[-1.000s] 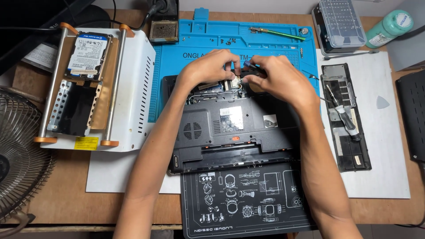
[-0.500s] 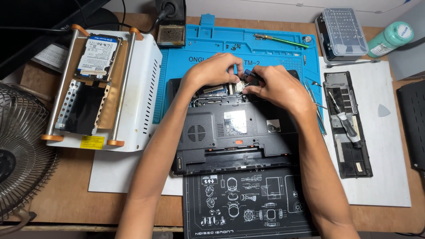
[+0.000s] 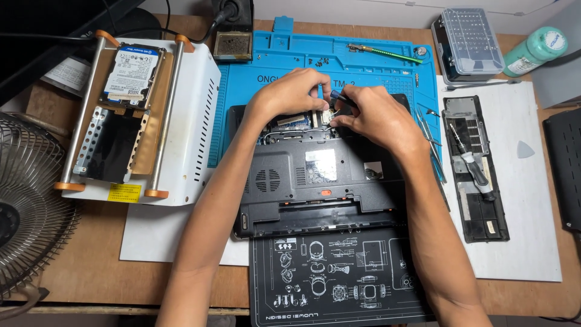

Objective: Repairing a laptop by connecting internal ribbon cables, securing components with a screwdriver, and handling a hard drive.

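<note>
Two bare hands meet over the open rear of an upturned black laptop [image 3: 321, 181] on a blue repair mat [image 3: 369, 66]: the left hand [image 3: 290, 97] steadies a part while the right hand [image 3: 375, 118] pinches a small dark tool [image 3: 339, 99]. A hard drive [image 3: 129, 75] rests on a white device [image 3: 193, 121] at the surface's left.

A black laptop [image 3: 315, 181] is seen on a blue mat [image 3: 363, 66]; at three o'clock, a white sheet [image 3: 520, 242].
</note>
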